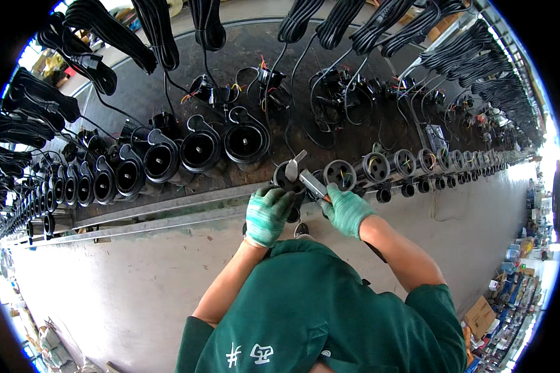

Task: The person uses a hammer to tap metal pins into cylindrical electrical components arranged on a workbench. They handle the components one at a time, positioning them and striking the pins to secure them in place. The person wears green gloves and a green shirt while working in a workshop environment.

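My right hand (347, 210), in a green-and-white glove, is closed round the handle of a hammer (315, 184). The hammer's grey metal head is over a black round housing (281, 180) at the bench's near edge. On that housing's near left side rests my left hand (269, 214), gloved alike, its fingers curled against the rim. The hammer head covers part of the housing's face; whether they touch, I cannot tell. Just right of it stands a similar round housing (340, 176) with holes in its face.
The dark bench (242, 68) carries a long row of housings. Those on the left, such as one open black housing (246, 142), have a central shaft. Bundled black cables (208, 25) hang above the far side. Wired black parts (348, 87) lie behind the row. A metal rail (162, 211) runs along the front.
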Action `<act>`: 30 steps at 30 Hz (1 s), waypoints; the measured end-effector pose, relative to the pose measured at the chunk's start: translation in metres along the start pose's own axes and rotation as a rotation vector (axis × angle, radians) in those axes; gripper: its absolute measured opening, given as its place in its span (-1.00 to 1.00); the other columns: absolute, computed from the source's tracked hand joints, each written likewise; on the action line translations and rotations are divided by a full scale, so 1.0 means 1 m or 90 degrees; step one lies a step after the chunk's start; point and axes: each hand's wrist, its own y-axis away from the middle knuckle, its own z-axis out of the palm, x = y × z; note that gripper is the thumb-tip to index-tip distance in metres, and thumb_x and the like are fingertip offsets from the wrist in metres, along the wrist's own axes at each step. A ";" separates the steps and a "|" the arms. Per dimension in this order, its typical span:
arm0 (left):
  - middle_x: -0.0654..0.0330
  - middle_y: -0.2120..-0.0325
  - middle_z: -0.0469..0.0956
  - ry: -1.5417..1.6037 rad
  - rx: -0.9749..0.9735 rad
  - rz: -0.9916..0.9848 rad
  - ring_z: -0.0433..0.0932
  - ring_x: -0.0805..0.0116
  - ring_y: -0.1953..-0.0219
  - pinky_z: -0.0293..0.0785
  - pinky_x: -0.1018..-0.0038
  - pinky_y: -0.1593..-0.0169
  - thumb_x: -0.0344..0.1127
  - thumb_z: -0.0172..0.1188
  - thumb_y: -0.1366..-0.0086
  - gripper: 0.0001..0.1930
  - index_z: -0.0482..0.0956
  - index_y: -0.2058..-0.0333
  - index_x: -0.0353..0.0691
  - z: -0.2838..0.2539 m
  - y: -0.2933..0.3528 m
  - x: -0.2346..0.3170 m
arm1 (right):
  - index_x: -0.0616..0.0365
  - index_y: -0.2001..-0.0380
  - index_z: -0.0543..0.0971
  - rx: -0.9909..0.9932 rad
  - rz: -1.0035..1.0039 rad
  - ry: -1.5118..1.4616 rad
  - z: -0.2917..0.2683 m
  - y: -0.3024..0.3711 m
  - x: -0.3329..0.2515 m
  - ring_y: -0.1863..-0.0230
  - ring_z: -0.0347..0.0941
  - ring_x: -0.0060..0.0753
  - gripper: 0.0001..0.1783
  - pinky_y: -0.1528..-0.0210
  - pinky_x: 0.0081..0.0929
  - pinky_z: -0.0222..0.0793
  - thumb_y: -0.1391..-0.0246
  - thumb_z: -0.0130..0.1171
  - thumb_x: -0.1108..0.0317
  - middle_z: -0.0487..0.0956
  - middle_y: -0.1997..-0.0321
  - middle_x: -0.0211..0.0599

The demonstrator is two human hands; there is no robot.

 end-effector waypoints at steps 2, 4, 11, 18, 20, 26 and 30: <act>0.16 0.21 0.59 -0.002 0.003 0.003 0.56 0.07 0.11 0.52 0.18 0.06 -0.36 0.38 -0.05 -0.69 0.71 0.16 -0.14 -0.002 0.001 -0.002 | 0.26 0.06 0.37 0.081 -0.042 -0.004 -0.015 0.015 -0.013 0.28 0.60 0.29 -0.64 0.25 0.15 0.46 -0.35 0.08 0.15 0.64 0.36 0.15; 0.17 0.21 0.60 -0.003 0.000 -0.004 0.57 0.08 0.11 0.52 0.18 0.06 -0.36 0.38 -0.06 -0.70 0.71 0.16 -0.14 -0.003 0.003 -0.002 | 0.28 0.04 0.38 0.149 -0.073 -0.059 -0.020 0.026 -0.020 0.34 0.61 0.23 -0.62 0.32 0.09 0.49 -0.34 0.10 0.16 0.63 0.41 0.10; 0.15 0.21 0.58 -0.004 -0.005 0.008 0.55 0.06 0.12 0.52 0.20 0.09 -0.39 0.40 -0.01 -0.66 0.72 0.16 -0.13 -0.001 -0.001 0.000 | 0.28 0.03 0.32 0.053 -0.007 0.051 0.022 -0.003 0.014 0.31 0.61 0.29 -0.61 0.30 0.15 0.49 -0.31 0.12 0.19 0.64 0.38 0.16; 0.17 0.22 0.58 -0.027 0.000 -0.006 0.56 0.07 0.10 0.53 0.20 0.07 -0.41 0.41 -0.01 -0.69 0.70 0.19 -0.15 -0.001 0.004 0.001 | 0.38 -0.11 0.32 0.083 -0.021 -0.026 -0.024 0.025 -0.019 0.25 0.58 0.36 -0.48 0.21 0.16 0.45 -0.30 0.14 0.18 0.65 0.34 0.18; 0.17 0.22 0.58 -0.018 0.022 0.003 0.57 0.06 0.13 0.53 0.19 0.09 -0.40 0.42 -0.02 -0.71 0.70 0.21 -0.16 0.003 0.002 0.000 | 0.39 -0.15 0.30 0.158 -0.056 -0.040 -0.015 0.029 -0.014 0.23 0.58 0.36 -0.45 0.18 0.16 0.46 -0.29 0.15 0.19 0.65 0.33 0.18; 0.18 0.22 0.59 -0.041 -0.015 -0.012 0.56 0.06 0.10 0.52 0.17 0.09 -0.34 0.35 -0.08 -0.73 0.70 0.19 -0.15 -0.002 0.009 0.009 | 0.23 0.05 0.34 -0.018 0.025 0.069 0.001 -0.011 0.006 0.21 0.58 0.35 -0.63 0.20 0.16 0.45 -0.30 0.13 0.18 0.64 0.29 0.17; 0.17 0.21 0.58 -0.038 0.013 0.009 0.56 0.05 0.09 0.52 0.17 0.09 -0.34 0.35 -0.08 -0.72 0.70 0.17 -0.13 0.002 0.002 0.002 | 0.21 0.06 0.35 0.009 -0.031 0.030 0.001 -0.012 0.020 0.21 0.57 0.36 -0.60 0.21 0.13 0.44 -0.31 0.14 0.10 0.65 0.28 0.14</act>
